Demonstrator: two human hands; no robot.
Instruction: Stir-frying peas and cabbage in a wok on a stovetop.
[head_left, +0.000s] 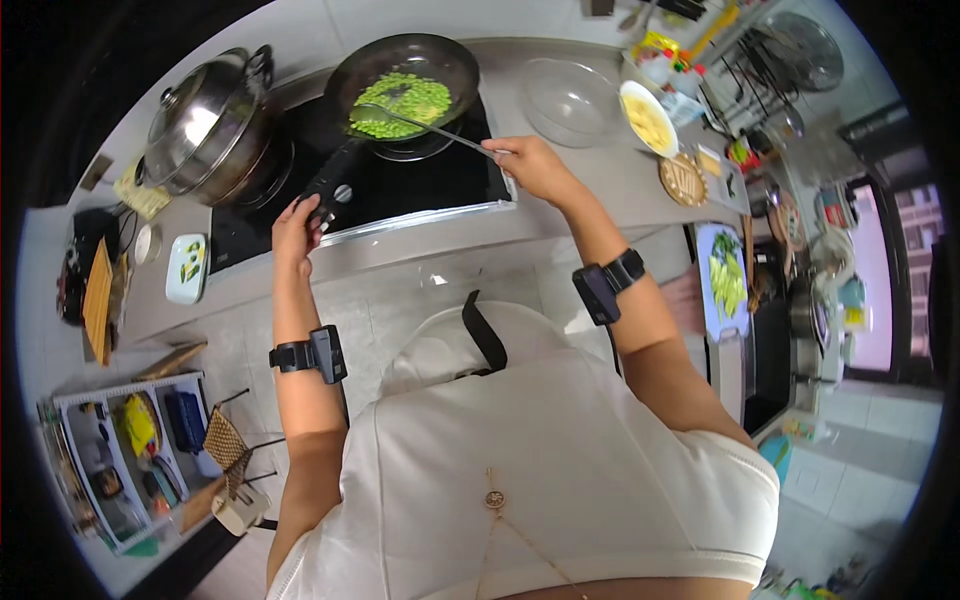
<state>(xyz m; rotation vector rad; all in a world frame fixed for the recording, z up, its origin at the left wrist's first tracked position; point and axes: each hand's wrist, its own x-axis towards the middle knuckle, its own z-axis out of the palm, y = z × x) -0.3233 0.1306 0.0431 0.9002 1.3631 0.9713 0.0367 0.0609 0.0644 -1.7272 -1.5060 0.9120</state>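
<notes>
My left hand (295, 229) grips the black handle (330, 171) of a dark wok (459, 69) on the black glass cooktop (420, 184). Green peas or beans (409, 101) with some yellow bits lie spread across the bottom of the wok. In my right hand (531, 169) is the end of a long metal spatula or ladle (442, 132). Its head rests among the green pieces, partly hidden by them. Both my wrists carry black strapped devices.
A lidded steel steamer pot (206, 124) stands left of the wok. To the right are a clear glass bowl (571, 101), a white bowl of yellow pieces (646, 120) and a woven trivet (683, 180). Chopped greens lie on a cutting board (712, 315); a small white dish (187, 281) sits at left.
</notes>
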